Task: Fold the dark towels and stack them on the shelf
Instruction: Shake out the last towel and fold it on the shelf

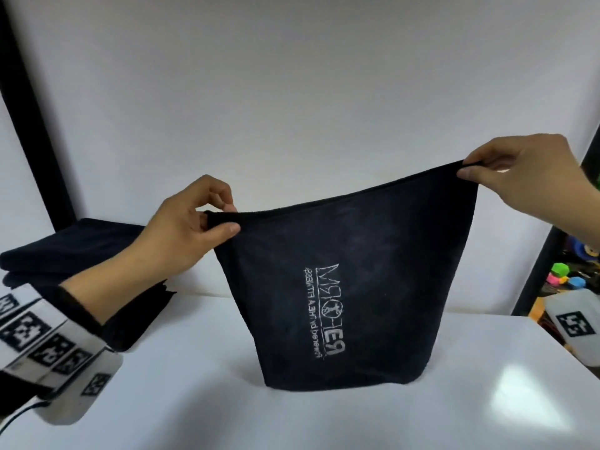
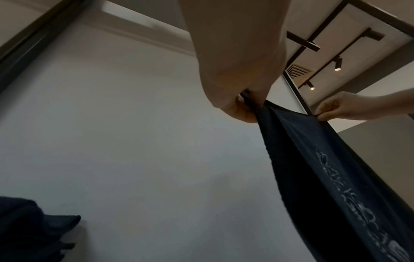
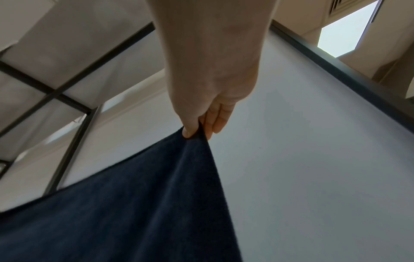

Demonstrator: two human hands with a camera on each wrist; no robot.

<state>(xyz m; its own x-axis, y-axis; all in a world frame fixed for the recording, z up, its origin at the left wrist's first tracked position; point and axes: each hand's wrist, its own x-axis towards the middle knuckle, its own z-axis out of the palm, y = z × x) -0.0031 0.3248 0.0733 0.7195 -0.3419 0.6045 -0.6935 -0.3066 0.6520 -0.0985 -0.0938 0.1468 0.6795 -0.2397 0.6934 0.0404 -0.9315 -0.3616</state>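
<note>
A dark navy towel with white mirrored lettering hangs upright over the white shelf surface, its lower edge resting there. My left hand pinches its upper left corner between thumb and fingers. My right hand pinches the upper right corner, held higher. The left wrist view shows the towel stretched between my left hand and right hand. In the right wrist view, my right hand nips the towel corner. A stack of folded dark towels lies at the left.
A black frame post rises at the left behind the stack. A white wall backs the shelf. At the right stand a white container with a printed marker and coloured toys. The stack of towels appears low left.
</note>
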